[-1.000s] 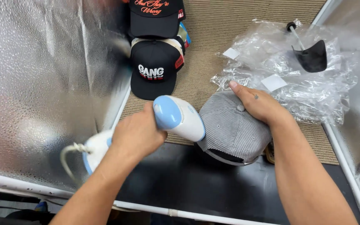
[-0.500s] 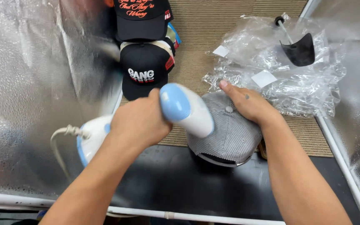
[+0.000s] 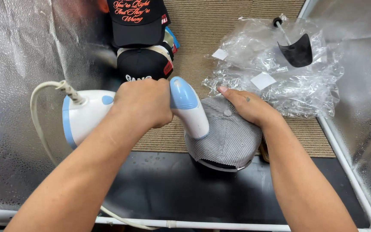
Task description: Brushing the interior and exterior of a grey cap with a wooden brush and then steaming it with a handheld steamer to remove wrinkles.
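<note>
Left hand (image 3: 144, 105) wrapped tight around white-and-blue handheld garment steamer (image 3: 185, 109), nozzle pressed on grey corduroy cap (image 3: 228, 137) at centre, near edge of woven mat (image 3: 202, 64). Right hand (image 3: 247, 107) flat, fingers together, steadying cap's right side. Risk, likely: scalded fingers so close to the nozzle; snagged cord (image 3: 44, 111) dragging the steamer off. Counted: one steamer, one grey cap, two black caps (image 3: 140, 21) stacked far, one plastic bag pile (image 3: 280, 68) far right.
</note>
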